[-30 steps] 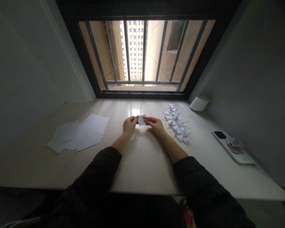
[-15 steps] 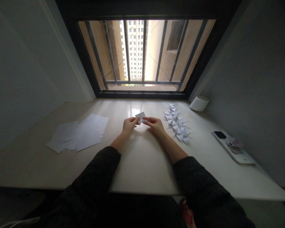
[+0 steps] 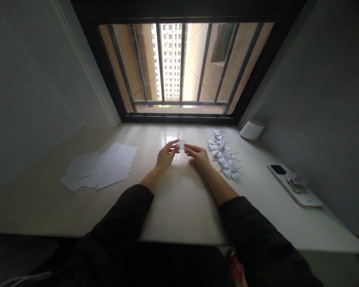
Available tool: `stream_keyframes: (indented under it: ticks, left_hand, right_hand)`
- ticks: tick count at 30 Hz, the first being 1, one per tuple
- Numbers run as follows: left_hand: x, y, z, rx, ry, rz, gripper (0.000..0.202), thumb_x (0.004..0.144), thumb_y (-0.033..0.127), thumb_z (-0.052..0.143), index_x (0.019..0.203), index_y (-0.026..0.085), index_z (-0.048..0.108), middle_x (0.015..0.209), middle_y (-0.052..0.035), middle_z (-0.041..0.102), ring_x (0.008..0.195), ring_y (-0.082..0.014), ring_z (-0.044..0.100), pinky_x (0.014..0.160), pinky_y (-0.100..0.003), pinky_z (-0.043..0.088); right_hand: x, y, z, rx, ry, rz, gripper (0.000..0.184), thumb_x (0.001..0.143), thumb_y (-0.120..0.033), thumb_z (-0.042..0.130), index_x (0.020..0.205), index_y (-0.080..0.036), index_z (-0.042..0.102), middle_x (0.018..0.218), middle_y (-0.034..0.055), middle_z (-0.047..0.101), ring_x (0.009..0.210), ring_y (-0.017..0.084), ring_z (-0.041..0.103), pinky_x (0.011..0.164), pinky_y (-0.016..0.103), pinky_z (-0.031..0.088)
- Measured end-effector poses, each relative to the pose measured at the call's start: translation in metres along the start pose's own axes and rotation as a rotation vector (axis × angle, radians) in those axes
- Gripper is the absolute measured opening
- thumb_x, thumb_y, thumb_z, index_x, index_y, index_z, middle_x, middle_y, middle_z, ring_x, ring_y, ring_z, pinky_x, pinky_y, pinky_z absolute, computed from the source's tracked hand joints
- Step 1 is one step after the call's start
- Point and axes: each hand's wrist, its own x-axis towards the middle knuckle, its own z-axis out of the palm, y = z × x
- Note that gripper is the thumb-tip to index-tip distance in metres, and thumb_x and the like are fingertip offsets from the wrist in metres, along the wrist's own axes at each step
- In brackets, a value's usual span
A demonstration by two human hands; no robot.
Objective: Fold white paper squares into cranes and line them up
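A small folded piece of white paper (image 3: 182,144) is held up above the middle of the sill. My right hand (image 3: 199,156) pinches its right side between thumb and fingers. On the other side, my left hand (image 3: 165,155) has its index finger stretched out and parted from the thumb, with the fingertips at the paper's left edge. Whether they touch it I cannot tell. To the right of my right hand stand several folded white paper cranes (image 3: 223,153) in a close double row. Flat white paper sheets (image 3: 115,163) lie in a loose overlapping pile at the left.
The pale windowsill (image 3: 179,215) serves as the work surface. A white phone (image 3: 296,187) with a round sticker-like grip lies at the right. Near the window's right corner sits a white cylinder-shaped object (image 3: 252,130). Behind is a dark-framed window (image 3: 179,118) with bars outside.
My left hand has loosened from its pinch, its index finger now stretched out. The folded paper has turned and shifted slightly right, staying in my right hand.
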Motion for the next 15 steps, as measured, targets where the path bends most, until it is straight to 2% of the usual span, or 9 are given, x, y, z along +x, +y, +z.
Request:
stream_keyframes:
  ticks: [2, 4, 10, 15]
  left_hand:
    - [-0.0006, -0.0002, -0.0003, 0.065, -0.016, 0.034, 0.034, 0.079, 0.042, 0.059, 0.108, 0.024, 0.064, 0.105, -0.0064, 0.067, 0.083, -0.0162, 0.065, 0.066, -0.024, 0.047]
    - [-0.0004, -0.0008, -0.0005, 0.106, -0.010, 0.038, 0.032, 0.076, 0.042, 0.062, 0.103, 0.025, 0.067, 0.108, -0.0059, 0.067, 0.084, -0.0170, 0.064, 0.067, -0.025, 0.048]
    - [0.0004, 0.0002, -0.0007, 0.126, 0.019, -0.017, 0.035, 0.071, 0.042, 0.068, 0.103, 0.027, 0.068, 0.109, -0.0054, 0.067, 0.085, -0.0180, 0.065, 0.069, -0.027, 0.049]
    - [0.0012, -0.0015, -0.0022, 0.102, 0.032, -0.006, 0.035, 0.073, 0.044, 0.065, 0.102, 0.024, 0.069, 0.108, -0.0065, 0.068, 0.090, -0.0187, 0.064, 0.078, -0.029, 0.049]
  right_hand:
    - [0.0006, 0.0018, -0.0005, 0.017, -0.007, 0.004, 0.038, 0.059, -0.041, 0.075, 0.091, -0.022, 0.073, 0.085, 0.0060, 0.072, 0.073, 0.017, 0.063, 0.066, 0.030, 0.048]
    - [0.0005, 0.0024, -0.0005, 0.011, -0.014, -0.004, 0.037, 0.060, -0.041, 0.075, 0.091, -0.022, 0.073, 0.086, 0.0063, 0.072, 0.073, 0.017, 0.063, 0.066, 0.030, 0.048]
    - [-0.0029, -0.0022, 0.0000, -0.099, -0.026, -0.058, 0.036, 0.062, -0.044, 0.073, 0.091, -0.021, 0.073, 0.084, 0.0064, 0.073, 0.073, 0.017, 0.062, 0.068, 0.031, 0.048]
    - [-0.0039, -0.0046, 0.0007, -0.138, -0.033, -0.094, 0.036, 0.062, -0.043, 0.073, 0.090, -0.020, 0.074, 0.082, 0.0067, 0.073, 0.071, 0.017, 0.062, 0.070, 0.032, 0.048]
